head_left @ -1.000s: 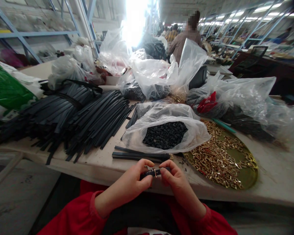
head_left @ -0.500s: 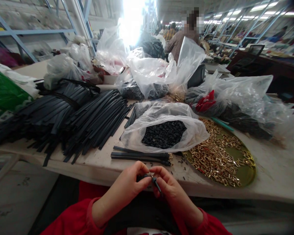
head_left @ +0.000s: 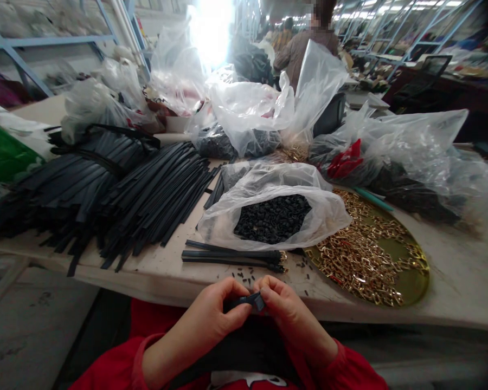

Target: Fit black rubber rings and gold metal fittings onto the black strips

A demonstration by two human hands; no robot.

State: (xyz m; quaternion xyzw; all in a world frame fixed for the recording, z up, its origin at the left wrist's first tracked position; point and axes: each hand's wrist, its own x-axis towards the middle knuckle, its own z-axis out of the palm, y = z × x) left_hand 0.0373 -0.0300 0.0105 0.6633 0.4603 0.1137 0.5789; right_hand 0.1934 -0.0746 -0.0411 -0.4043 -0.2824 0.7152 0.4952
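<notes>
Between my hands, at the table's front edge, is a dark strap [head_left: 250,299] with its end folded over. My left hand [head_left: 215,309] is closed around it, thumb on top. The fingers of my right hand [head_left: 282,300] pinch at the folded end; whether a small buckle or loop sits inside the fold is hidden. Just beyond lies a small stack of black straps [head_left: 228,257] with gold-coloured metal pieces at their right ends. A white plastic bag [head_left: 211,225] stands open behind them, holding small black loops [head_left: 272,219].
Gold metal links cover a round yellow tray [head_left: 417,287] at right. Large bundles of black straps [head_left: 146,200] spread across the left. Clear plastic bags [head_left: 252,103] crowd the back. Black scraps [head_left: 246,276] dot the table [head_left: 146,281]. A person [head_left: 305,54] stands beyond.
The strap's end, earlier hanging down between my hands with a bit of metal showing, is now folded over. My right fingers have shifted onto the fold. The camera view has shifted slightly.
</notes>
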